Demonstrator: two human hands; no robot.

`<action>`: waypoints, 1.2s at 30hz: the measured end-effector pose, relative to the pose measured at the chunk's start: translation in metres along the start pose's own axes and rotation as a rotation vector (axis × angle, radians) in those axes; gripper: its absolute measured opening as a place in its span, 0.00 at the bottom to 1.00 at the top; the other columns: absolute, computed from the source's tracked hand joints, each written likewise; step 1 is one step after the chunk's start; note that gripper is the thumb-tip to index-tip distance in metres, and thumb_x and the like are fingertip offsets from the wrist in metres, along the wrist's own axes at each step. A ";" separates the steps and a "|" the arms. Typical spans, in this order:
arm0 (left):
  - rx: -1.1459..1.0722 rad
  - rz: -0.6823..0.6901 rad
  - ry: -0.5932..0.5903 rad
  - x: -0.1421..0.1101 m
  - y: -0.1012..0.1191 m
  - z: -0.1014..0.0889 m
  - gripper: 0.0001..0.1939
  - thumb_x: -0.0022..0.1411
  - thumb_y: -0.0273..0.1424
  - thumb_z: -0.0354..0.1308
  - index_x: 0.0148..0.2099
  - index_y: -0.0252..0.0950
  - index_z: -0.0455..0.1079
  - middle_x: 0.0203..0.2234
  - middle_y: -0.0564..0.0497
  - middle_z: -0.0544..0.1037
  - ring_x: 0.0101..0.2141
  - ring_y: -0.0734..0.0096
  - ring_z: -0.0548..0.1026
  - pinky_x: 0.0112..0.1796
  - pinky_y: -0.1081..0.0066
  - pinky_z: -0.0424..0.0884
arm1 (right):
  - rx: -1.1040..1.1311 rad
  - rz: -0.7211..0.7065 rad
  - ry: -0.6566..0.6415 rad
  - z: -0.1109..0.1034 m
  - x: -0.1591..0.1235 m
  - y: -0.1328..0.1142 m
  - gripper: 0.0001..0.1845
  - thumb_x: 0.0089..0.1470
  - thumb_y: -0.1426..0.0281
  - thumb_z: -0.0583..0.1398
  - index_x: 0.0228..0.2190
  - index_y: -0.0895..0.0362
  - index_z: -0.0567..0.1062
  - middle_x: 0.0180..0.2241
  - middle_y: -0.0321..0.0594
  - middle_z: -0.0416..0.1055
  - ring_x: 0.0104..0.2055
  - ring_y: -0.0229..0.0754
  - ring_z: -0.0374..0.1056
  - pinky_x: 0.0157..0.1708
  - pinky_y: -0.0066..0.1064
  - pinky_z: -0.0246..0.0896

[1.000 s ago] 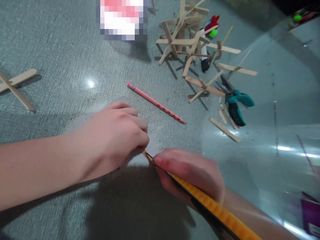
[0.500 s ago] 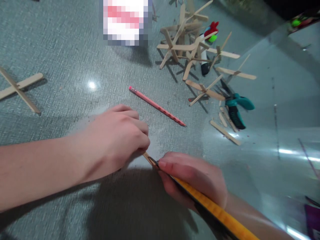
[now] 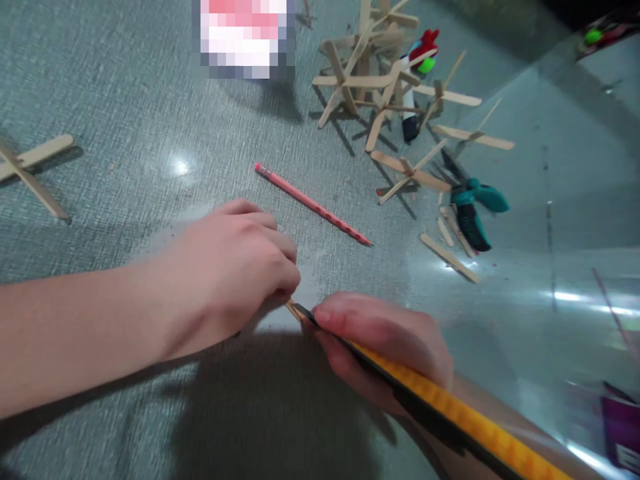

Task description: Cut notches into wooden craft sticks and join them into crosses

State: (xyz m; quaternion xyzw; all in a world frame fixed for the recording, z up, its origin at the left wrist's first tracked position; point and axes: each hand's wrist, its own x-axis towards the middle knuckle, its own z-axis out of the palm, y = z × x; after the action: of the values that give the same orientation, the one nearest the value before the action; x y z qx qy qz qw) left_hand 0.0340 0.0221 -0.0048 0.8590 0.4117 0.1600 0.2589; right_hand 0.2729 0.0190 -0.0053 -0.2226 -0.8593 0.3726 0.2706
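Observation:
My left hand (image 3: 235, 267) is closed with its knuckles up, low over the table, gripping a thin wooden craft stick (image 3: 293, 309). Only a short end of that stick shows past the fingers. Wrapped in my right hand (image 3: 387, 330) is a yellow-and-black utility knife (image 3: 450, 404), its dark blade (image 3: 305, 315) lying against the stick's end. The thumb presses close behind the blade. Beyond both hands a pink pencil (image 3: 315, 205) with an eraser lies on the table.
Crossed craft sticks (image 3: 35, 159) lie at the left. Several joined stick pieces (image 3: 353, 81) stand at the back right, beside teal-handled pliers (image 3: 470, 207) and loose sticks (image 3: 450, 258). A pixelated object (image 3: 245, 37) sits at the top. Something purple (image 3: 619, 423) is at the right edge.
The whole scene sits slightly higher in view. The blade has slid a little along the stick toward my left hand and shows more of its flat side. Both grips stay the same.

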 end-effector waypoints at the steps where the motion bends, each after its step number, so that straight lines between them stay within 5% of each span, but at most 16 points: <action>1: 0.003 -0.005 -0.006 0.000 0.000 0.000 0.09 0.64 0.29 0.63 0.33 0.47 0.81 0.30 0.61 0.82 0.33 0.69 0.70 0.45 0.63 0.59 | 0.002 0.004 0.010 0.001 0.000 0.001 0.13 0.60 0.80 0.62 0.44 0.52 0.73 0.30 0.38 0.78 0.29 0.39 0.74 0.29 0.30 0.73; 13: 0.036 0.020 0.038 -0.001 -0.001 0.003 0.11 0.65 0.30 0.61 0.31 0.47 0.79 0.29 0.61 0.82 0.32 0.69 0.70 0.45 0.63 0.59 | -0.026 0.015 -0.039 -0.002 0.002 -0.002 0.10 0.65 0.78 0.59 0.45 0.52 0.72 0.26 0.34 0.76 0.28 0.40 0.74 0.28 0.30 0.73; 19: 0.022 0.002 0.023 -0.001 -0.001 0.003 0.10 0.65 0.30 0.62 0.32 0.47 0.80 0.29 0.61 0.81 0.32 0.69 0.70 0.44 0.63 0.59 | -0.063 0.017 -0.047 -0.004 0.004 -0.003 0.09 0.65 0.77 0.60 0.44 0.52 0.71 0.32 0.39 0.80 0.30 0.39 0.76 0.31 0.30 0.74; 26: 0.040 -0.001 0.020 0.000 0.000 0.002 0.10 0.64 0.29 0.62 0.32 0.47 0.80 0.29 0.61 0.81 0.32 0.69 0.70 0.45 0.62 0.59 | 0.011 0.038 -0.054 -0.003 0.002 -0.002 0.08 0.66 0.78 0.60 0.39 0.51 0.72 0.23 0.31 0.73 0.26 0.39 0.71 0.27 0.31 0.69; 36: 0.013 0.035 0.054 -0.002 -0.003 0.003 0.09 0.62 0.28 0.60 0.33 0.47 0.80 0.31 0.61 0.82 0.34 0.68 0.71 0.44 0.63 0.59 | 0.038 0.006 -0.082 -0.004 -0.006 0.002 0.09 0.66 0.80 0.59 0.41 0.54 0.73 0.26 0.30 0.71 0.28 0.34 0.64 0.31 0.28 0.65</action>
State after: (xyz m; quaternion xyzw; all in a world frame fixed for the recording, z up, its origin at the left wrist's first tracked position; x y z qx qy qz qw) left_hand 0.0319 0.0212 -0.0093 0.8632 0.4043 0.1850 0.2391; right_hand 0.2798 0.0186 -0.0064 -0.2043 -0.8618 0.3984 0.2383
